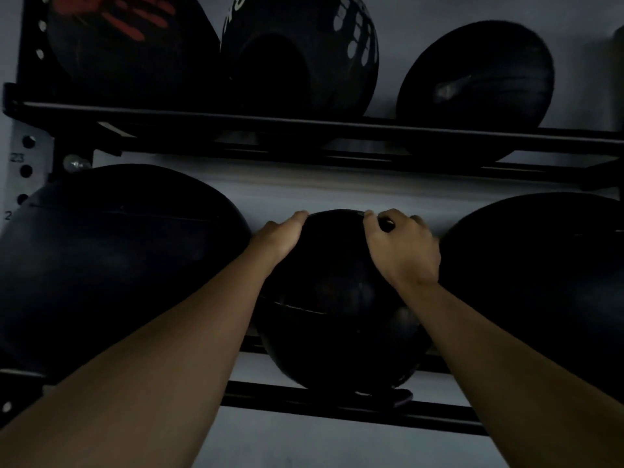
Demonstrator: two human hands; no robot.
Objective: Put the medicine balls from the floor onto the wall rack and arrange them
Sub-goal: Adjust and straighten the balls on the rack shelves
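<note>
**Middle ball held on lower rack tier, both hands on top**

A small black medicine ball (337, 298) is seated on the lower rails (304, 405) of the wall rack, and everything else is placed relative to it. A larger ball (111, 265) is seen just left of it, another large ball (547, 282) just right; whether either is touched cannot be told in the dim light. Above it, on the upper rails (304, 130), three more balls are stored: one with a red hand print (128, 38), one with white print (304, 52), one plain (479, 79).

The left hand (278, 239) is laid flat-ish over the ball's upper left shoulder, fingers curved onto the top, not clenched. The right hand (401, 248) is pressed on the upper right, fingers curled over the crown (a small dark gap shows under the knuckles, so a full grip cannot be confirmed). Both hands are directly on the ball, neither is nearer.

The ball is round, so no long axis applies; a seam (297, 307) is seen running across its front. Judged step: seating or nudging the ball sideways. The spacing to the two neighbours is what the next adjustment is judged to depend on.
</note>
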